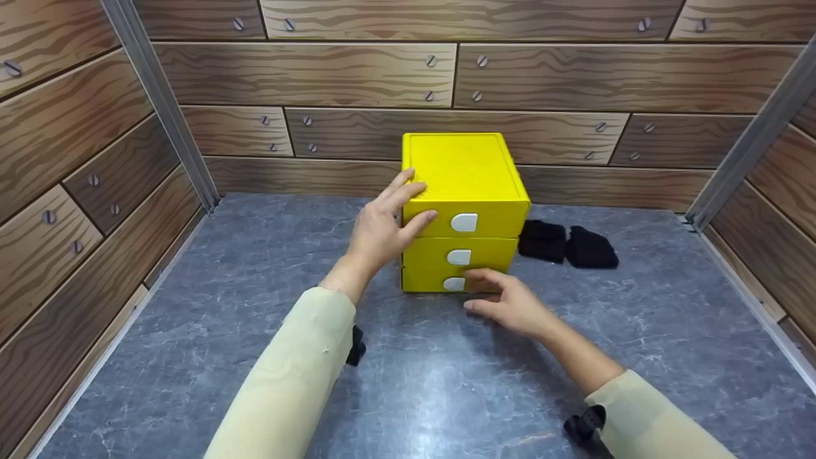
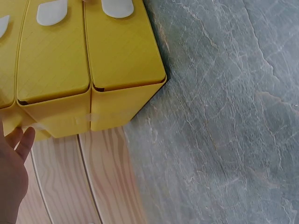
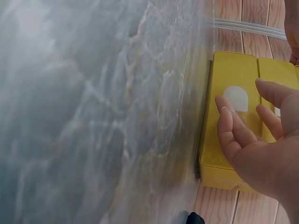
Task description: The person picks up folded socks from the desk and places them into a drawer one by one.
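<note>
A yellow box of three stacked drawers (image 1: 470,167) stands on the grey marbled surface, each front bearing a white rounded tab. My left hand (image 1: 381,227) steadies its upper left side, fingers at the top edge and thumb on the top drawer's front. In the left wrist view only part of that hand (image 2: 13,170) shows, at the box's side. Beside the bottom drawer's white tab (image 1: 453,284), my right hand (image 1: 513,307) has its fingertips near the drawer front. The right wrist view shows this hand (image 3: 264,144) with loosely bent fingers, pinching nothing; contact with the tab is unclear. All drawers look closed.
Two black soft-looking pieces, one (image 1: 542,241) next to the box and another (image 1: 592,247) farther right, lie on the surface. Wood-patterned walls (image 1: 370,73) enclose the back and sides, with grey metal posts (image 1: 167,102) at the corners.
</note>
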Tool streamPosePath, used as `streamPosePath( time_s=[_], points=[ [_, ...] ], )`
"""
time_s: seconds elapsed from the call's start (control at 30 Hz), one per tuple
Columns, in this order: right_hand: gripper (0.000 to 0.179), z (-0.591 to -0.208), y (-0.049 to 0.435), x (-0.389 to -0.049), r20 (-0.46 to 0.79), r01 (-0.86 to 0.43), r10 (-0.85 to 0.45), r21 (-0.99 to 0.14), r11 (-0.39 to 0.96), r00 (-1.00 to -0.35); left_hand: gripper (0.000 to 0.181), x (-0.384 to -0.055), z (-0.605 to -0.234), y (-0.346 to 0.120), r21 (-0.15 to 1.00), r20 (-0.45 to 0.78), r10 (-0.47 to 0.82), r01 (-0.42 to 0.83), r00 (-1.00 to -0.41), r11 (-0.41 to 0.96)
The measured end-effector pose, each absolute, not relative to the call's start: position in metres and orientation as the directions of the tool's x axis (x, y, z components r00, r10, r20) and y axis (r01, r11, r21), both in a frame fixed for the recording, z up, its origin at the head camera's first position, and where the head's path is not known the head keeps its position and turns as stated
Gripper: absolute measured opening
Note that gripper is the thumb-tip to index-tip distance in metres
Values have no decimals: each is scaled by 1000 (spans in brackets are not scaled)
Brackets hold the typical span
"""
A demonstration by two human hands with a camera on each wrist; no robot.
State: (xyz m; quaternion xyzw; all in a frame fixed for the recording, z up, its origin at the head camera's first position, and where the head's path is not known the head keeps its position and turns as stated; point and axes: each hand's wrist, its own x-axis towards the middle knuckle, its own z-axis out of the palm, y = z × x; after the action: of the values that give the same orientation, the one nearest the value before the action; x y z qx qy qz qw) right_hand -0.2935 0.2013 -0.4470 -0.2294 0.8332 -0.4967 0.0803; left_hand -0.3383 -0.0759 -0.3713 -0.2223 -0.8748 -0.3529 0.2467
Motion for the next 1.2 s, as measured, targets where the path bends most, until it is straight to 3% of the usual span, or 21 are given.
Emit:
streamPosePath(
  time_s=[0.53,1.2],
  points=[
    [51,-452,197,-302,26,-227,-441,-883,410,-897,58,-338,-367,-74,514,586,218,565,-781,645],
    [45,-459,192,-303,33,-234,-417,-866,442,-908,56,-339,-370,-76,498,596,226,575,-771,649]
  ],
)
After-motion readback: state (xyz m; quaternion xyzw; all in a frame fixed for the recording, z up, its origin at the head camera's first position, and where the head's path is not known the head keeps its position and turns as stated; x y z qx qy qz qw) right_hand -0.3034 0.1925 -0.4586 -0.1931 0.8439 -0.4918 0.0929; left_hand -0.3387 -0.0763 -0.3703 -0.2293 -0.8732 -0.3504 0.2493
